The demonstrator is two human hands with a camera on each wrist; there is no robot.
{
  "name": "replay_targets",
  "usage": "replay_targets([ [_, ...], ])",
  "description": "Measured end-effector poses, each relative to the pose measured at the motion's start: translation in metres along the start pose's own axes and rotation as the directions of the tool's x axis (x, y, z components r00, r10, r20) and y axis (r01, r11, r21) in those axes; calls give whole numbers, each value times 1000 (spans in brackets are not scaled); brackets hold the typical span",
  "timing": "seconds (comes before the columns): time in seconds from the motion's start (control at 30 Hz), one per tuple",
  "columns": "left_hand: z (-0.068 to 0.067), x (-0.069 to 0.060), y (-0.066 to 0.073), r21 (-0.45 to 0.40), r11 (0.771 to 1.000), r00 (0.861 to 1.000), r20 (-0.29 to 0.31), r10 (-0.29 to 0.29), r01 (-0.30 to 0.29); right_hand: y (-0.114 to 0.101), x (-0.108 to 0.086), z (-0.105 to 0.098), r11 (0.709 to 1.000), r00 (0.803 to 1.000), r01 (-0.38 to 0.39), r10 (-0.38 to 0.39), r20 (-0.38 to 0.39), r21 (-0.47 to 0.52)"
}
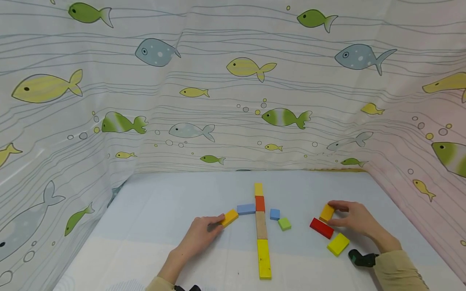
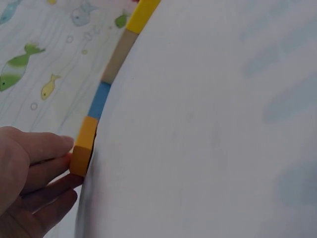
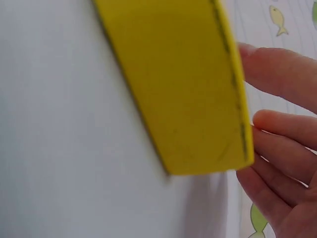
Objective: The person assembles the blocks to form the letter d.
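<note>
In the head view, the left hand (image 1: 200, 236) pinches an orange block (image 1: 229, 218) just left of a blue block (image 1: 246, 209), which meets a vertical row of blocks: yellow (image 1: 258, 189), red (image 1: 260, 203), wooden (image 1: 261, 225) and long yellow (image 1: 264, 258). The left wrist view shows the left hand (image 2: 37, 173) at the end of the orange block (image 2: 84, 146). On the right, the right hand (image 1: 358, 220) holds another orange block (image 1: 327, 212) between thumb and fingers, beside a red block (image 1: 322, 228). A large yellow block (image 3: 178, 89) hides part of the right wrist view.
Right of the row lie a small blue block (image 1: 274, 214) and a small green block (image 1: 284, 224). A yellow-green block (image 1: 338, 244) lies near the right wrist. Behind the table (image 1: 153, 198) hangs a fish-patterned curtain (image 1: 218, 109), which also runs along both sides.
</note>
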State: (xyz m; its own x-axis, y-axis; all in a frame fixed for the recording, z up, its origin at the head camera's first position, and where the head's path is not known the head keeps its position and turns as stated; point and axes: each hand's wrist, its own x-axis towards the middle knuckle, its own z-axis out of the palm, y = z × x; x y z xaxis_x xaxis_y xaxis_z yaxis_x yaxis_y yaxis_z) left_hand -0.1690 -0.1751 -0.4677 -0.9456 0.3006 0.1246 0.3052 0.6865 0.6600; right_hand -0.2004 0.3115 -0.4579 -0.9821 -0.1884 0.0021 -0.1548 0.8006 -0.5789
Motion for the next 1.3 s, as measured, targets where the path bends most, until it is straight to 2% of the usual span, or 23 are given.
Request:
replay_targets([
  [0.3,0,0,2,-15,1000,1000,-8,17,-17,2,1,0,999,999,-28,27,-19,-43],
  [0.8,-2,0,1,-34,999,1000,3,-10,10,6,2,1,1000,999,-21,21,-29,-21],
  [1.3,0,0,-1,-19,1000,1000,1,6,-6,4,1,0,1000,999,-9,8,-41,-23],
])
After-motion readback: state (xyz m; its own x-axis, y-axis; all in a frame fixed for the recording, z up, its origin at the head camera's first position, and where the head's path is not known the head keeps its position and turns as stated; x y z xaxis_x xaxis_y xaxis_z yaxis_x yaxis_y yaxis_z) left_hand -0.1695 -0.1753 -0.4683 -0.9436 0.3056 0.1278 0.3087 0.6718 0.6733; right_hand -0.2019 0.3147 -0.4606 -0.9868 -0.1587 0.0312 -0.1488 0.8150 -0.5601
